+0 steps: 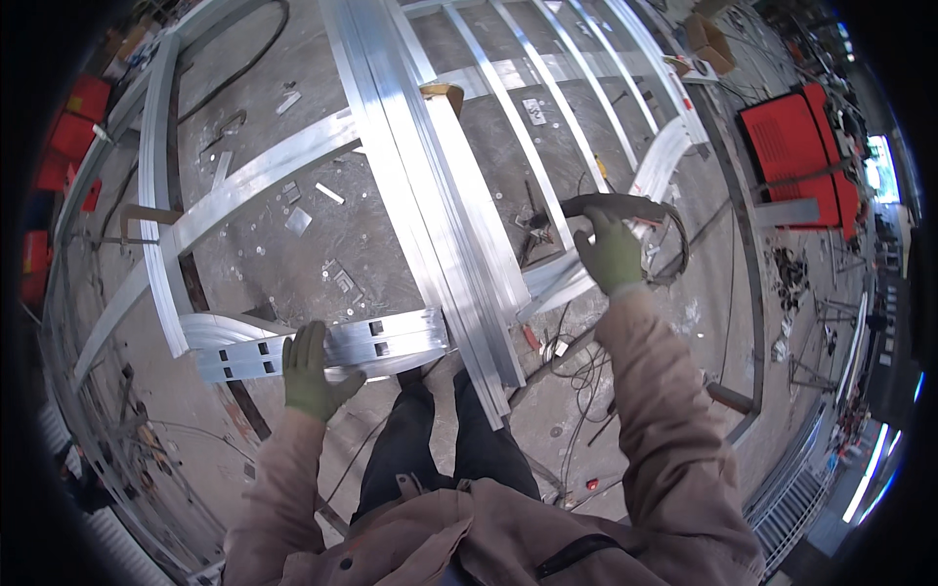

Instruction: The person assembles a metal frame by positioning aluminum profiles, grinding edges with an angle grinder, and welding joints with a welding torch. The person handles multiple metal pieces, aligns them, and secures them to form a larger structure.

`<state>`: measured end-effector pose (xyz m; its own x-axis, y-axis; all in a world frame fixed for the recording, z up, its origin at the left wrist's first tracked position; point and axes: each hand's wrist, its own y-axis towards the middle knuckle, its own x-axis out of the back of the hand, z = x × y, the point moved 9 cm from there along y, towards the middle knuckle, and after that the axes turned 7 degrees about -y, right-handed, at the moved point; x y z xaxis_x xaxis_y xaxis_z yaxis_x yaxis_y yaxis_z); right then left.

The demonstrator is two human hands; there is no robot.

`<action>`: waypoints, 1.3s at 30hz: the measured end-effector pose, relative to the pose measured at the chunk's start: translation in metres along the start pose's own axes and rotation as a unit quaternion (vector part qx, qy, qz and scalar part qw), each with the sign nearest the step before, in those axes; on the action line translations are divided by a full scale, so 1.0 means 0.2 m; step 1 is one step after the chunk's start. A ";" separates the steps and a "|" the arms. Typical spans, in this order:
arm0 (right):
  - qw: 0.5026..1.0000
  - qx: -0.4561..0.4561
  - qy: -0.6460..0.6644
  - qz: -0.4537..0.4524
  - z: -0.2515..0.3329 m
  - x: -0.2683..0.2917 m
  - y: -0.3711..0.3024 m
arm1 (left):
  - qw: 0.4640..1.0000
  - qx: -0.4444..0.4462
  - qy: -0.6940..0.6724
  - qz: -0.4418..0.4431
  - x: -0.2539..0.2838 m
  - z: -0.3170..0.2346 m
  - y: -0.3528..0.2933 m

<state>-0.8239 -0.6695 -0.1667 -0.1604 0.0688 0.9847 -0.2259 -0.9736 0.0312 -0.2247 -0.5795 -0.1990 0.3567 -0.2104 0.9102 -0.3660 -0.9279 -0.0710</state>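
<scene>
My left hand (315, 376), in a green glove, lies with fingers stretched out against a silvery metal crossbar (415, 334) with square holes, near its middle. The thumb points to the right, away from the fingers. My right hand (613, 259), also gloved, reaches forward with thumb and fingers apart. Its fingertips are at a thick dark sleeved cable (625, 205); whether they touch it I cannot tell. Between the hands, long shiny metal beams (430, 195) run from the far side down toward my legs.
Thin metal rails (513, 112) span the frame at the far right. A curved crossmember (264, 176) lies to the left. Red machines (796, 156) stand at the right and left. Loose wires (581, 376) and metal scraps (299, 221) litter the concrete floor.
</scene>
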 end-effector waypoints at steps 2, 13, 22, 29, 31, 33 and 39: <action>0.978 0.078 -0.180 0.069 0.00 -0.21 0.29 | 0.999 0.000 0.013 -0.045 0.00 -0.05 -0.18; 0.838 0.085 -0.432 0.323 -0.40 -1.01 0.71 | 0.993 -0.029 -0.104 -0.048 -0.24 -0.83 -0.35; 0.924 0.015 -0.244 0.294 -0.44 -0.06 0.56 | 0.991 -0.058 -0.116 -0.037 -0.11 -1.02 -0.29; 0.991 -0.089 0.007 0.095 -0.66 0.60 0.34 | 0.984 -0.128 -0.124 -0.015 -0.02 -1.20 -0.25; 0.992 -0.097 0.076 0.023 -0.74 0.74 0.24 | 0.981 -0.144 -0.127 -0.014 0.00 -1.25 -0.23; 0.982 -0.112 0.145 -0.036 -0.83 0.90 0.13 | 0.977 -0.163 -0.136 -0.020 0.03 -1.32 -0.21; 0.914 -0.200 0.302 -0.180 -0.87 1.36 -0.51 | 0.957 -0.212 -0.190 -0.048 0.19 -1.62 0.03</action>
<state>-1.0126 -0.5135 0.0684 -0.4810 0.5949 0.6440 -0.6825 -0.7151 0.1509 -0.4910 -0.4929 -0.0328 0.6637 -0.3024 0.6842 -0.6037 -0.7565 0.2513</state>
